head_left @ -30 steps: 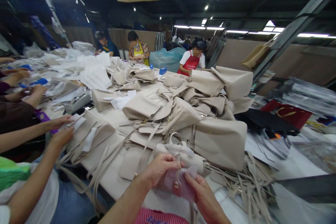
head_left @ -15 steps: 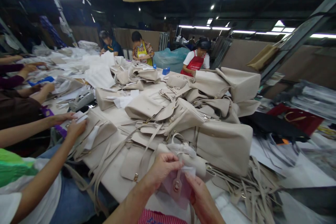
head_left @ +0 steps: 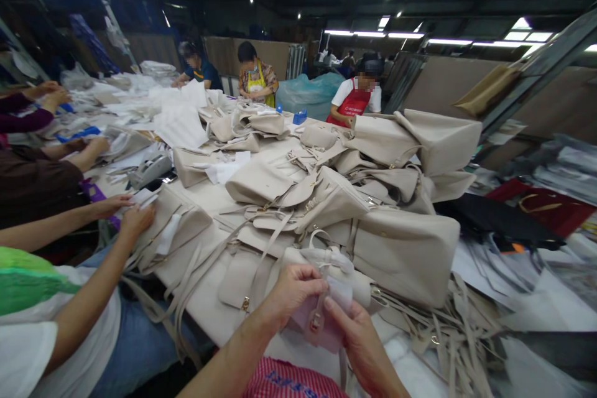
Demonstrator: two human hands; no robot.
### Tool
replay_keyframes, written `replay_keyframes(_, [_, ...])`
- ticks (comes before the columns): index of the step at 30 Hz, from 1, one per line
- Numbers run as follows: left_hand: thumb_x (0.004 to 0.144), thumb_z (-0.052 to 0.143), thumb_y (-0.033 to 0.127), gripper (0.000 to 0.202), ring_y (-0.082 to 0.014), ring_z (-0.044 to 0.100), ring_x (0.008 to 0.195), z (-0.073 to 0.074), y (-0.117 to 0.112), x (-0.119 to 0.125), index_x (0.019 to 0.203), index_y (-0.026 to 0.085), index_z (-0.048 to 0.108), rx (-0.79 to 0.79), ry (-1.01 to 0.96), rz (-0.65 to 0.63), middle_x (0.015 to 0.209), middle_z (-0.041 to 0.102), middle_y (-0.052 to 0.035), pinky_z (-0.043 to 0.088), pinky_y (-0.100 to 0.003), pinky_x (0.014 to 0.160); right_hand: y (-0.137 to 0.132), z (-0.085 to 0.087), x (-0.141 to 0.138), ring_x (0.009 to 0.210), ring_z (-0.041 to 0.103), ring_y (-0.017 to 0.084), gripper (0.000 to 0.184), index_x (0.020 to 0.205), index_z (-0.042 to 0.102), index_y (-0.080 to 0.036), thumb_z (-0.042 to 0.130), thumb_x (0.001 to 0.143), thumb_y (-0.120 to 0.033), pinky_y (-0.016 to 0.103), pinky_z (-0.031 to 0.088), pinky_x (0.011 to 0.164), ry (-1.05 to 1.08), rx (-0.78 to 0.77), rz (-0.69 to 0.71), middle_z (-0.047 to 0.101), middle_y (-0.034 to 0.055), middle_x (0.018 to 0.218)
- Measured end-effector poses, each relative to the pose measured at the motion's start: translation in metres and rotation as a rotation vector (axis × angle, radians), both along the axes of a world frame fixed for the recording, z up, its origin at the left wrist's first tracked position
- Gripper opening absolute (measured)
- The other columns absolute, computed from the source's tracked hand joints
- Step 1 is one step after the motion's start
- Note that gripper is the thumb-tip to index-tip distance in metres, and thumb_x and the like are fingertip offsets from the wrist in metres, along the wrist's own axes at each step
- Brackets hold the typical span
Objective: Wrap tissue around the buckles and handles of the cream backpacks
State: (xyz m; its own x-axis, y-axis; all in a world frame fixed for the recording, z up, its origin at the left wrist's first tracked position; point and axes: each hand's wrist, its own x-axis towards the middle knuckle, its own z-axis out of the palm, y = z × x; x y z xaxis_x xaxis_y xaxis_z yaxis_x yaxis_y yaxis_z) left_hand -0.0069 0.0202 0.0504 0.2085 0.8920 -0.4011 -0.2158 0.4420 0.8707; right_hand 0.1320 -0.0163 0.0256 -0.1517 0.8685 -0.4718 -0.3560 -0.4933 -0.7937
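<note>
My left hand and my right hand meet at the near edge of the table. Both pinch a thin pinkish-white wrapping sheet folded around a small metal clasp on a beige strap. The strap hangs from a beige handbag lying right in front of my hands, its handle wrapped in white paper. Behind it a heap of beige bags covers the table.
A co-worker on my left handles another beige bag. More people sit along the left side and stand at the far end. Loose beige straps hang at the right, beside paper sheets and a red bag.
My hands have folded the sheet tighter round the clasp. The view has tipped down a little and shifted. The co-worker's hands have stayed on their bag.
</note>
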Motion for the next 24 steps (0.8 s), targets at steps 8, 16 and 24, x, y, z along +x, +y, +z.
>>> replay_keyframes(8, [0.071,0.067,0.039,0.031,-0.0122,0.05,0.062,-0.004,-0.019,-0.02,0.092,0.017,0.06,0.116,0.051,0.079,0.069,0.059,0.002,0.037,-0.024,0.059,0.005,0.003,-0.003,0.065,0.068,0.021,0.041,0.092,0.074,-0.015,0.084,0.06,-0.039,0.032,0.053,0.066,-0.028,-0.048,-0.064,0.077,0.0051,0.077])
replay_keyframes(16, [0.059,0.056,0.023,0.012,-0.0101,0.04,0.049,-0.026,-0.045,-0.027,0.064,0.014,0.063,0.001,0.132,-0.062,0.055,0.052,0.0022,0.031,-0.024,0.048,0.003,0.012,-0.01,0.051,0.061,0.016,0.032,0.077,0.074,-0.015,0.084,0.058,-0.039,0.027,0.048,0.052,0.026,-0.099,-0.029,0.072,0.0018,0.061])
replay_keyframes(24, [0.061,0.057,0.025,0.031,-0.0153,0.058,0.064,-0.032,-0.048,-0.026,0.089,0.016,0.065,-0.117,-0.095,-0.023,0.076,0.065,-0.003,0.041,-0.023,0.051,0.007,0.01,-0.01,0.054,0.06,0.015,0.032,0.076,0.074,-0.015,0.085,0.058,-0.039,0.026,0.047,0.054,-0.01,-0.074,-0.032,0.073,0.0024,0.064])
